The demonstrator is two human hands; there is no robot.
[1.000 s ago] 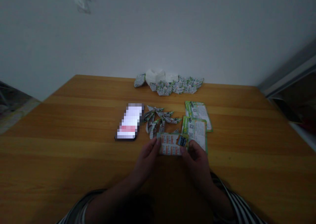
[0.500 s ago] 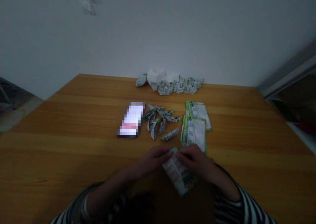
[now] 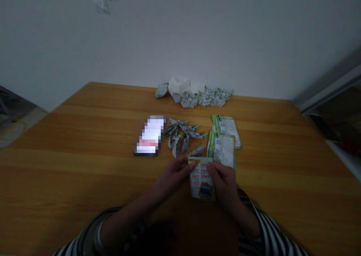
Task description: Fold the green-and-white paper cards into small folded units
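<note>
Pale wall rises behind a wooden table, and near the table's front edge, at about 6 o'clock from its middle, a printed paper ticket is held flat-faced toward the camera. Whether it touches the wood, I cannot tell. Orange blocks of print cover it, with a dark picture near its lower end. It looks light, thin and soft enough to bow under slight pressure, so the long edges seem the best place to hold it; pressing on its face could crease it.

The left hand pinches the ticket's upper left edge between curled fingers and thumb. The right hand closes on its right edge in the same way, and neither hand is spread. Striped sleeves cover both forearms.

A folded paper strip lies just past the ticket at 12 o'clock. Small folded paper boats cluster at 11 o'clock, and a phone with a blurred screen lies at 10 o'clock. Two overlapping green-edged tickets sit at 1 o'clock. Farther off at 12 o'clock, a heap of folded paper and white tissue sits by the wall.
</note>
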